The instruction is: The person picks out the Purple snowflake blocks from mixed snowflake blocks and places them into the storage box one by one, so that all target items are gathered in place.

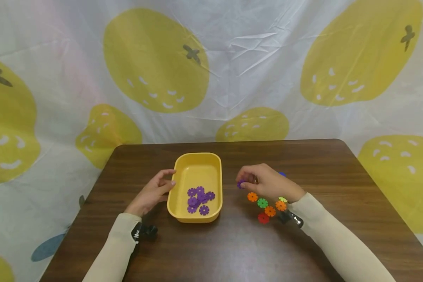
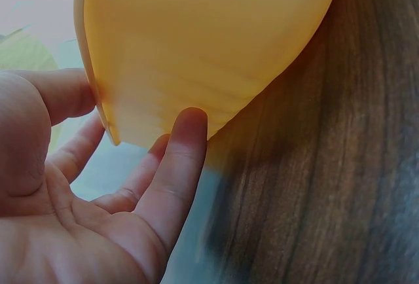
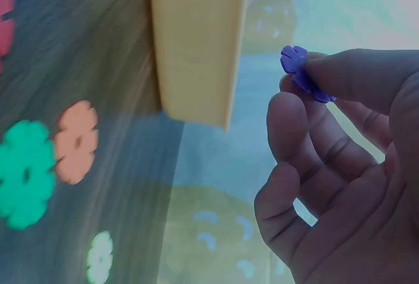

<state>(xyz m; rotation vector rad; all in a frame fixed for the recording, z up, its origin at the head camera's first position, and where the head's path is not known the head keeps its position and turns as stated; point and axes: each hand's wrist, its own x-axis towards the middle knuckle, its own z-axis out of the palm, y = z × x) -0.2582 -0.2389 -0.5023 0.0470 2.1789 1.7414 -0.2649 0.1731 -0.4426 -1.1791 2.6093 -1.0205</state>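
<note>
My left hand holds the near-left side of a yellow plastic bin; thumb and index finger lie at its rim, and another finger rests against the outer wall. Several purple snowflake discs lie in a cluster on the bin's floor, toward its near end. To the right of the bin, my right hand pinches one purple snowflake disc between thumb and fingertips, above the table. Below that hand are orange discs, a green disc and a red disc.
A blue disc peeks out behind my right hand, and a yellow-green disc shows partly by the wrist. The brown wooden table ends at the back against a white curtain printed with yellow fruit.
</note>
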